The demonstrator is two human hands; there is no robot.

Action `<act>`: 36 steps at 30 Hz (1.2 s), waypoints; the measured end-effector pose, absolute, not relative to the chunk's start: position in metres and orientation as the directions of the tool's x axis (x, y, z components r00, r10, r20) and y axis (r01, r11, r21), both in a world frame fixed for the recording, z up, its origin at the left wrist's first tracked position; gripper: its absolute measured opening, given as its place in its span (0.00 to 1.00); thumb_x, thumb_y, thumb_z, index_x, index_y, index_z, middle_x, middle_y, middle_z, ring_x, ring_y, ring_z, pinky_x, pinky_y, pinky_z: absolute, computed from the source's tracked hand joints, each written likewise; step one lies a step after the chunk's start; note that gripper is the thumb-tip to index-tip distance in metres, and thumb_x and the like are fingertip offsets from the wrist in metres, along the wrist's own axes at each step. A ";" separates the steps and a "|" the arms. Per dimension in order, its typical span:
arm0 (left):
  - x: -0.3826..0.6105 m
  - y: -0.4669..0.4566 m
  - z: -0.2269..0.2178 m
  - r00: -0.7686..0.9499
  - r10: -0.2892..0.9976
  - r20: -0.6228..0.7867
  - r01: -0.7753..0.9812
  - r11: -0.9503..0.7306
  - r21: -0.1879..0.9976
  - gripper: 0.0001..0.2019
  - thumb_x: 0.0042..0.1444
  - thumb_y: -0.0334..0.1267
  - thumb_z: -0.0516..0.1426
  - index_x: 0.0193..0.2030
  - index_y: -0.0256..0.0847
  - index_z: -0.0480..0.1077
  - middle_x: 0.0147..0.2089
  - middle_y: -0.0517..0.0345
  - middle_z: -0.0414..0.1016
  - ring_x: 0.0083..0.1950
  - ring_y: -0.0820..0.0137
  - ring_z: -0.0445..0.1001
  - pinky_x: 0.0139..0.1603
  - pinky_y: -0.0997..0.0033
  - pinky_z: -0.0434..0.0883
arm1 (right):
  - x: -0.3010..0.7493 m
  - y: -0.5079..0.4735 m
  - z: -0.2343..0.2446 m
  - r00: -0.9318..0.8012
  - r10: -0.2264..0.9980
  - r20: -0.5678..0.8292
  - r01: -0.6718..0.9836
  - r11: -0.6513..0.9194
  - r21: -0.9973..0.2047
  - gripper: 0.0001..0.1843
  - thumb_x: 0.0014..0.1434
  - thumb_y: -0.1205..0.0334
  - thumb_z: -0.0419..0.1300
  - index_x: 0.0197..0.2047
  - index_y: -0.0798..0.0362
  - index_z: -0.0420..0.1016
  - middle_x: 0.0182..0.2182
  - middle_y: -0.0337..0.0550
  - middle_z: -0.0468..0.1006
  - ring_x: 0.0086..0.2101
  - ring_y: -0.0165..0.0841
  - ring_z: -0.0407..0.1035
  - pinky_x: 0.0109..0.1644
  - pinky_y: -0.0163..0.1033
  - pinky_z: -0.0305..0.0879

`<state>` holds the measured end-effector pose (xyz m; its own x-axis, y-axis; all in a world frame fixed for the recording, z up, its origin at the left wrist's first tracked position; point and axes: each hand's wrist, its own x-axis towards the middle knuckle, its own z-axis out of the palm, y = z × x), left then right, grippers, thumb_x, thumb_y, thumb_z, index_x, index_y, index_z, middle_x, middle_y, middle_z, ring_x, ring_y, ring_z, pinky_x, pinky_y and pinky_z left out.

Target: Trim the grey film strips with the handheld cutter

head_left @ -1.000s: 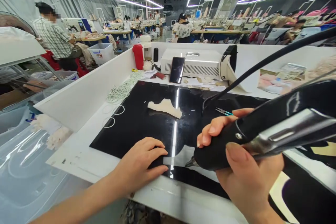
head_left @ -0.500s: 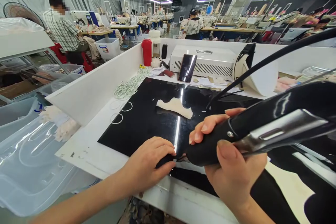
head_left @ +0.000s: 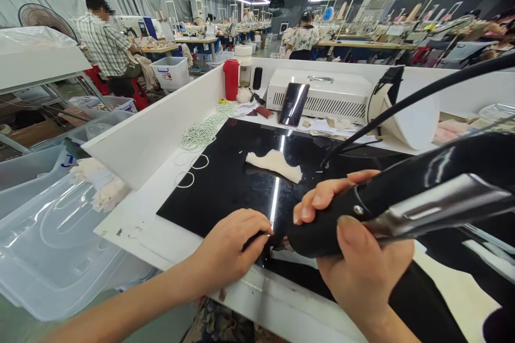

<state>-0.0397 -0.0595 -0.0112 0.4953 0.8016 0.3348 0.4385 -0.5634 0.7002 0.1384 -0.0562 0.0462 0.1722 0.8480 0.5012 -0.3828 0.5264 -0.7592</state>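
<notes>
My right hand (head_left: 362,257) is wrapped around a black corded tool (head_left: 434,177) with a long metal lever along its side. The tool's narrow tip points left and down, close to the fingertips of my left hand (head_left: 237,246). Thumb and fingers of that left hand are pinched together over the front edge of a black mat (head_left: 209,187); what lies between them is too small to make out. Farther back on the mat lies a cream cut-out piece (head_left: 274,165) with curved edges. A larger cream piece (head_left: 454,284) shows at lower right, partly behind my right forearm.
Pale elastic loops (head_left: 199,134) are heaped left of the mat. A phone (head_left: 293,104) leans on a white vented box (head_left: 322,91), near a red bottle (head_left: 230,79). The tool's black cable (head_left: 402,102) arches across the right. Clear plastic bins (head_left: 44,246) stand left.
The whole view has shifted slightly, so things sit a little farther right. The tool tip and my left fingertips are slightly farther apart; both hands keep nearly the same pose.
</notes>
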 end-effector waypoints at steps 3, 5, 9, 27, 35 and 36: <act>-0.039 -0.059 -0.011 0.494 0.800 0.341 0.438 -0.568 0.697 0.07 0.71 0.30 0.56 0.50 0.42 0.75 0.52 0.56 0.81 0.54 0.66 0.78 0.59 0.65 0.73 | 0.139 -0.060 0.047 0.167 0.853 0.495 -0.394 0.518 -0.760 0.20 0.62 0.56 0.73 0.54 0.43 0.73 0.34 0.35 0.76 0.30 0.32 0.73 0.35 0.40 0.77; -0.039 -0.059 -0.011 0.495 0.799 0.342 0.438 -0.569 0.696 0.07 0.71 0.30 0.56 0.50 0.42 0.75 0.52 0.56 0.81 0.54 0.65 0.78 0.59 0.64 0.73 | 0.139 -0.062 0.047 0.164 0.855 0.492 -0.390 0.515 -0.764 0.20 0.62 0.56 0.73 0.54 0.43 0.73 0.34 0.35 0.75 0.30 0.32 0.72 0.35 0.41 0.77; -0.038 -0.058 -0.012 0.504 0.792 0.346 0.437 -0.579 0.689 0.08 0.71 0.29 0.56 0.50 0.41 0.75 0.52 0.55 0.81 0.54 0.65 0.78 0.59 0.63 0.74 | 0.137 -0.065 0.044 0.176 0.851 0.494 -0.356 0.523 -0.774 0.17 0.65 0.58 0.71 0.53 0.43 0.73 0.34 0.35 0.75 0.30 0.32 0.72 0.35 0.41 0.77; -0.033 -0.008 0.013 0.858 0.419 0.297 0.188 -0.794 0.578 0.14 0.70 0.30 0.60 0.60 0.42 0.73 0.58 0.50 0.80 0.62 0.61 0.76 0.68 0.58 0.70 | 0.179 -0.052 0.065 0.413 0.774 0.479 -0.230 0.598 -0.768 0.21 0.52 0.57 0.78 0.46 0.46 0.76 0.29 0.34 0.78 0.25 0.32 0.72 0.28 0.38 0.75; -0.023 0.011 0.010 0.929 0.326 0.172 0.138 -0.740 0.659 0.28 0.62 0.38 0.70 0.66 0.41 0.68 0.64 0.44 0.76 0.69 0.55 0.72 0.73 0.54 0.65 | 0.171 -0.050 0.054 0.387 0.779 0.493 -0.185 0.589 -0.786 0.20 0.58 0.54 0.74 0.50 0.44 0.72 0.31 0.33 0.76 0.27 0.33 0.72 0.33 0.42 0.74; -0.024 0.011 0.009 0.934 0.320 0.162 0.140 -0.741 0.656 0.28 0.61 0.39 0.70 0.65 0.41 0.68 0.63 0.45 0.76 0.69 0.55 0.72 0.73 0.53 0.65 | 0.170 -0.050 0.053 0.381 0.783 0.492 -0.183 0.586 -0.790 0.20 0.58 0.54 0.74 0.50 0.44 0.72 0.31 0.33 0.76 0.27 0.33 0.72 0.33 0.43 0.74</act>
<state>-0.0236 0.0110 0.0094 0.9335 0.3198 0.1620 0.1399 -0.7412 0.6565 0.1698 -0.0499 0.0527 0.3808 0.7828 0.4922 -0.1827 0.5855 -0.7898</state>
